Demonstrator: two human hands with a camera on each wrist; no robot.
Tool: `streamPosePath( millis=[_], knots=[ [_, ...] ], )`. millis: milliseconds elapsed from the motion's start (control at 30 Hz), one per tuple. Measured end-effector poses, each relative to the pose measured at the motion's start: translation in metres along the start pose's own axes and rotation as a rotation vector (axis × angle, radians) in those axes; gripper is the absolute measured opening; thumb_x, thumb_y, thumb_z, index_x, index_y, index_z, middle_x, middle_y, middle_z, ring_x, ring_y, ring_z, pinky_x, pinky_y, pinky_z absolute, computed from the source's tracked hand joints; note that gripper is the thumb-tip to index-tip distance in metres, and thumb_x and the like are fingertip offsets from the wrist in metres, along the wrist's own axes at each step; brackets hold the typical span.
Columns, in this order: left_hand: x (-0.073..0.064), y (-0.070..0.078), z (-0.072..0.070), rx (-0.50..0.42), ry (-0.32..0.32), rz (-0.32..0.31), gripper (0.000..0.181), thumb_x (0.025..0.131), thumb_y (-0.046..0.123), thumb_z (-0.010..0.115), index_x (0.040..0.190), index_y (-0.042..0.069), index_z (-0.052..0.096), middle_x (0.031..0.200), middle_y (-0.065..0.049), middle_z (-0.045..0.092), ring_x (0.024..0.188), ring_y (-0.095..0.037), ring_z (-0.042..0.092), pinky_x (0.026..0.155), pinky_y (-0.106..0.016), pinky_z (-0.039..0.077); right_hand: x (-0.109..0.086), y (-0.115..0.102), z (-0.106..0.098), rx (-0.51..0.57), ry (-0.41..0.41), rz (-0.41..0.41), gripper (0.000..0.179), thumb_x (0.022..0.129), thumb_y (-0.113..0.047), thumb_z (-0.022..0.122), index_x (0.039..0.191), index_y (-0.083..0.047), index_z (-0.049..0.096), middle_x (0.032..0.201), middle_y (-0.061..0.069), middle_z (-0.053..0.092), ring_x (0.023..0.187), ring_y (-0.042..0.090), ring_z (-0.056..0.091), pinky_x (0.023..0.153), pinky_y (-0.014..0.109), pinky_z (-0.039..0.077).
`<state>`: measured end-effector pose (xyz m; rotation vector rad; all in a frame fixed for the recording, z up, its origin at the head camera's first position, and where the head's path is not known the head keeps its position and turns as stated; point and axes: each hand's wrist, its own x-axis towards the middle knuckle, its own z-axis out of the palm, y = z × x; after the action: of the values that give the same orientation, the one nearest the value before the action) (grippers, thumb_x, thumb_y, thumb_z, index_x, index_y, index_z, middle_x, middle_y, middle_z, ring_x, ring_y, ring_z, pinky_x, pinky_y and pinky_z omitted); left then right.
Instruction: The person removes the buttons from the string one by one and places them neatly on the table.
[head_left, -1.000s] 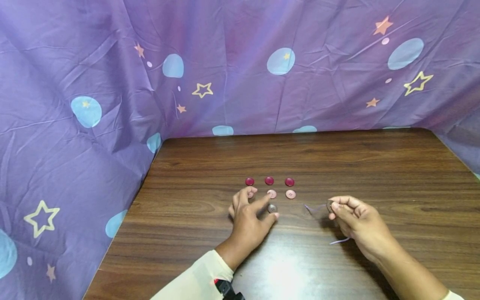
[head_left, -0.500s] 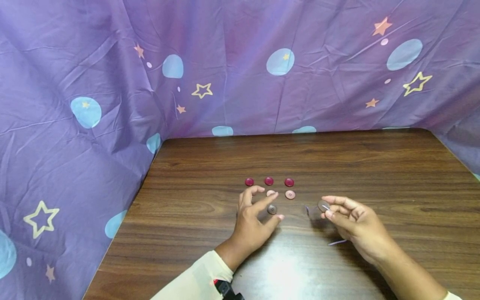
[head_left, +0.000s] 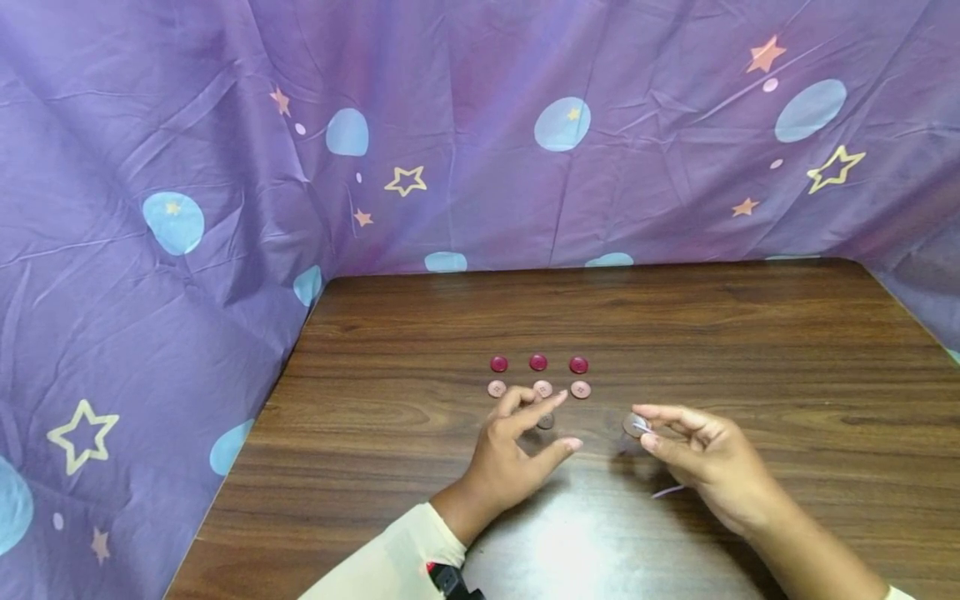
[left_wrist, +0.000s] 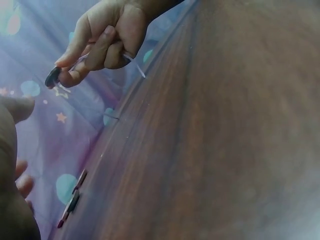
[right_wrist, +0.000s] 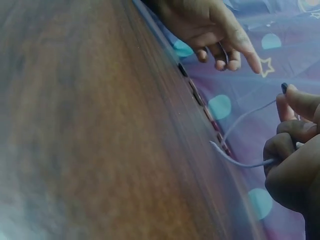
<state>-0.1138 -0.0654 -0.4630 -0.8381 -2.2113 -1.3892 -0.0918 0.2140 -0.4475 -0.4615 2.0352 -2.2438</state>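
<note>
Between thumb and fingertips my right hand (head_left: 716,462) pinches a dark grey-brown button (head_left: 633,426) above the table. A thin lilac string (right_wrist: 240,162) runs through the button, and its loose end sticks out below my curled fingers. My left hand (head_left: 517,454) hovers with thumb and index finger spread apart, holding nothing. Under its index finger a second grey-brown button (head_left: 545,422) lies partly hidden on the table. Just beyond are three pink buttons (head_left: 581,389) in a row, and behind them three dark red buttons (head_left: 578,365).
The brown wooden table (head_left: 720,333) reaches back to a purple curtain (head_left: 480,125) printed with stars and blue spots, which also hangs along the left side. A black strap device (head_left: 452,581) sits on my left sleeve.
My right hand has brought the button leftward and slightly nearer me, turning its face into view. The left hand has drifted right, uncovering the leftmost pink button.
</note>
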Motion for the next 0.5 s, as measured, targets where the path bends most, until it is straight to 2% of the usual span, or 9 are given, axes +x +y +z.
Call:
streamPosePath(
  millis=[100,167,267,367,467,500],
  knots=[
    [0.0012,-0.0014,0.0010,-0.057,-0.005,0.058,0.061,0.083,0.011,0.095,0.139,0.002,0.073,0.099,-0.015,0.070,0.084,-0.028,0.069,0.074,-0.030,0.064,-0.0002,0.0003,0.0014,0.013,-0.004,-0.004,0.050,0.099,0.017,0.062,0.130,-0.018,0.079,0.104,-0.012,0.074,0.057,0.023,0.020,0.047,0.042,0.014],
    [0.0020,-0.0026,0.0018,-0.090,-0.006,0.088,0.061,0.081,0.008,0.095,0.137,-0.001,0.073,0.090,-0.014,0.069,0.076,-0.025,0.066,0.065,-0.026,0.061,-0.0003,0.0005,0.0023,0.017,-0.006,-0.006,0.050,0.099,0.017,0.062,0.129,-0.018,0.080,0.104,-0.012,0.073,0.056,0.023,0.019,0.047,0.042,0.013],
    [0.0023,-0.0031,0.0022,-0.122,-0.008,0.104,0.061,0.079,0.005,0.096,0.135,-0.003,0.073,0.085,-0.013,0.068,0.072,-0.022,0.064,0.060,-0.021,0.057,-0.0006,0.0012,0.0041,0.022,-0.008,-0.006,0.049,0.099,0.017,0.062,0.129,-0.019,0.080,0.104,-0.012,0.073,0.056,0.023,0.020,0.047,0.042,0.014],
    [0.0018,-0.0015,0.0020,-0.125,-0.012,0.078,0.061,0.078,0.006,0.097,0.134,-0.003,0.074,0.087,-0.015,0.070,0.074,-0.022,0.067,0.060,-0.020,0.058,-0.0010,0.0024,0.0054,0.025,-0.018,0.000,0.049,0.101,0.015,0.061,0.131,-0.019,0.079,0.104,-0.012,0.073,0.055,0.023,0.019,0.046,0.042,0.014],
    [0.0005,0.0017,0.0020,-0.161,-0.047,-0.012,0.064,0.078,0.007,0.097,0.137,-0.003,0.073,0.092,-0.019,0.073,0.075,-0.027,0.070,0.061,-0.022,0.060,-0.0015,0.0039,0.0073,0.028,-0.029,0.001,0.048,0.102,0.014,0.061,0.132,-0.019,0.079,0.105,-0.012,0.074,0.055,0.024,0.019,0.046,0.042,0.013],
    [0.0004,0.0028,0.0021,-0.177,-0.060,-0.036,0.066,0.078,0.007,0.097,0.138,-0.003,0.072,0.094,-0.020,0.073,0.075,-0.028,0.071,0.060,-0.022,0.060,-0.0019,0.0040,0.0082,0.023,-0.032,0.005,0.048,0.102,0.013,0.061,0.132,-0.020,0.079,0.098,-0.014,0.072,0.055,0.025,0.019,0.045,0.042,0.013]
  ],
)
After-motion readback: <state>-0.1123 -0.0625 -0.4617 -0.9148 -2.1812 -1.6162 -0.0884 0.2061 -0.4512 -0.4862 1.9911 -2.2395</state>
